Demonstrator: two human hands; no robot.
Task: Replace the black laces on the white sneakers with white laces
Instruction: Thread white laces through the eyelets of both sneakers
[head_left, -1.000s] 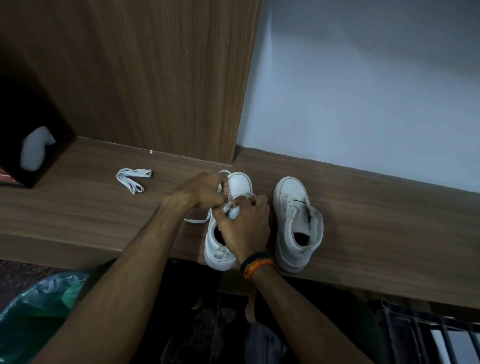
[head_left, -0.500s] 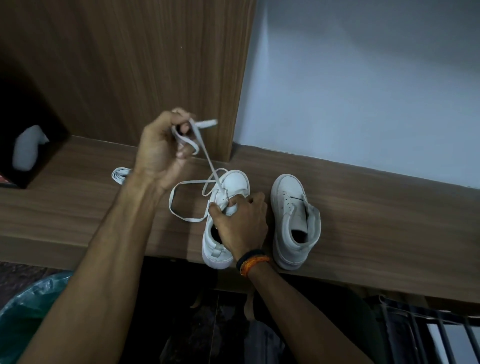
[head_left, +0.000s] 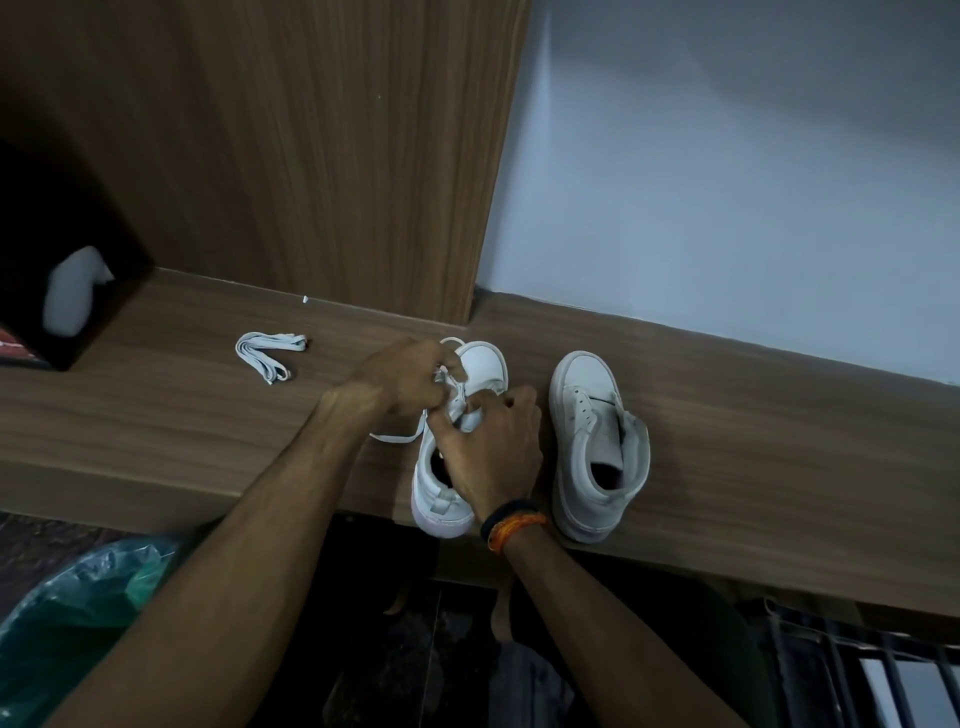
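Note:
Two white sneakers stand side by side on a wooden shelf (head_left: 753, 457), toes toward the wall. The left sneaker (head_left: 483, 364) has a white lace (head_left: 397, 438) partly threaded, with a loop trailing onto the shelf to its left. My left hand (head_left: 400, 379) pinches the lace over the sneaker's eyelets. My right hand (head_left: 491, 447) grips the tongue and upper of the same sneaker. The right sneaker (head_left: 592, 441) has no lace and stands apart from both hands. A second white lace (head_left: 267, 353), folded in a bundle, lies on the shelf further left.
A wooden panel (head_left: 311, 156) rises behind the shelf on the left, a pale wall (head_left: 727, 182) on the right. A dark box with a white tissue (head_left: 72, 296) sits at far left. A green plastic bag (head_left: 78, 592) and a metal grille (head_left: 857, 665) lie below.
My left hand, raised half a second ago while pulling the lace upward, has come back down to the left sneaker's eyelets. My right hand has stayed on that sneaker.

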